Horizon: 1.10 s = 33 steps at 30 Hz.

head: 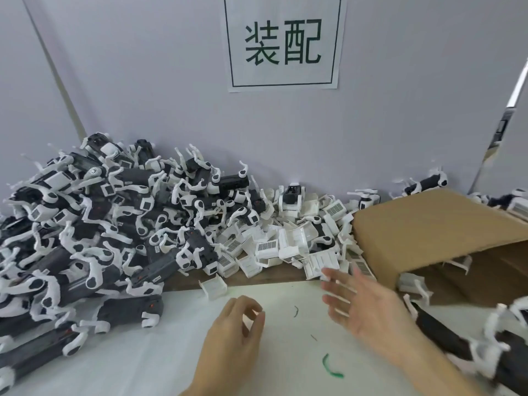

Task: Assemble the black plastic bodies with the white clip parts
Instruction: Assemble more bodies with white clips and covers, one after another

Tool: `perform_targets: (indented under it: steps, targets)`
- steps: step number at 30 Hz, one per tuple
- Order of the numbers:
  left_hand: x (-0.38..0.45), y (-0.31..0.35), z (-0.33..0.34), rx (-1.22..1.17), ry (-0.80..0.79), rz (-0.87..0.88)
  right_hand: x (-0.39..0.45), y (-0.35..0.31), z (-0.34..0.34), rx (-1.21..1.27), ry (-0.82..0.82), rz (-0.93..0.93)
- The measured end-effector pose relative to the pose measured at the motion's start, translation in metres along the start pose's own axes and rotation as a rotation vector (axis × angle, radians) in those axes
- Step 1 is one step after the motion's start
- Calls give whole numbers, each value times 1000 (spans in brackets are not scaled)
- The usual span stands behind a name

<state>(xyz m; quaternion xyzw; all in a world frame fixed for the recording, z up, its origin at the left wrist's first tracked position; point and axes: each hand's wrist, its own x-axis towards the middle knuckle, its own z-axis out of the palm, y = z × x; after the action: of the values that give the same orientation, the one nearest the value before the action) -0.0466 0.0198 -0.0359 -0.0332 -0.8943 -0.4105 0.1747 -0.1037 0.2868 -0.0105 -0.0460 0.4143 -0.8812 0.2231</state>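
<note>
A large heap of black plastic bodies (pixel 94 224) with white limbs fitted fills the left of the table. Loose white clip parts (pixel 288 247) lie piled at the centre back. My left hand (pixel 234 335) hovers over the white table surface with fingers curled, thumb near the fingertips, holding nothing I can see. My right hand (pixel 363 307) is stretched out flat, fingers straight, its fingertips just short of the white clip pile. One white clip (pixel 214 285) lies alone in front of the pile. More black bodies (pixel 457 344) lie at the right, under my right forearm.
A tipped cardboard box (pixel 434 224) stands at the right, its opening facing me with white parts inside. A grey wall with a paper sign (pixel 283 41) closes the back. The white table surface (pixel 285 352) carries green pen marks.
</note>
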Motion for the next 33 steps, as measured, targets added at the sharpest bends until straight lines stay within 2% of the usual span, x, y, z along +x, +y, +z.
perform_targets:
  steps: [7, 10, 13, 15, 18, 21, 25, 28, 33]
  targets:
    - [146, 36, 6, 537, -52, 127, 12, 26, -8, 57, -3, 83]
    - [209, 35, 11, 856, -103, 39, 16, 24, -9, 33, -27, 82]
    - [240, 18, 16, 990, -223, -64, 18, 25, -12, 9, -45, 84]
    - [246, 8, 18, 968, -222, -82, 18, 25, -12, 4, -51, 79]
    - [242, 1, 13, 864, -77, -71, 16, 25, -13, 7, -61, 65]
    - [232, -7, -11, 659, 58, 2, 13, 25, -11, 18, -48, 55]
    - [216, -22, -49, 332, 131, 95, 10, 25, -6, 6, -7, 43]
    - [207, -13, -65, 104, 285, 110, 11, 25, -6, 8, 22, 40]
    - [166, 2, -55, -38, 216, 164, 10, 27, -9, -3, 19, 39]
